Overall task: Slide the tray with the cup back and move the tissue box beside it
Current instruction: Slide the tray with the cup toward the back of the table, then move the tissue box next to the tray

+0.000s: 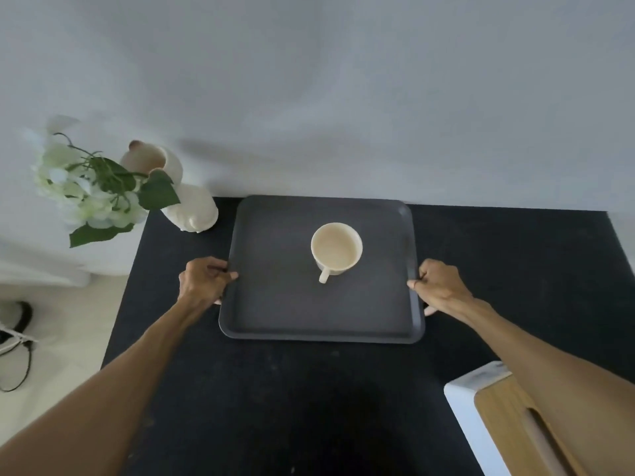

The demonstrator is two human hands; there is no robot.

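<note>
A dark grey rectangular tray (pixel 275 314) lies on the black table, its far edge close to the wall. A cream cup (pixel 336 249) stands upright on it, a little right of centre, with its handle pointing toward me. My left hand (pixel 202 278) grips the tray's left rim and my right hand (pixel 441 283) grips the right rim. The tissue box (pixel 498 427), white with a wooden lid and a slot, sits at the table's near right corner, partly under my right forearm.
A white vase (pixel 187 201) with white flowers and green leaves stands at the table's far left corner, just left of the tray. The pale wall runs along the back. Cables lie on the floor at the left.
</note>
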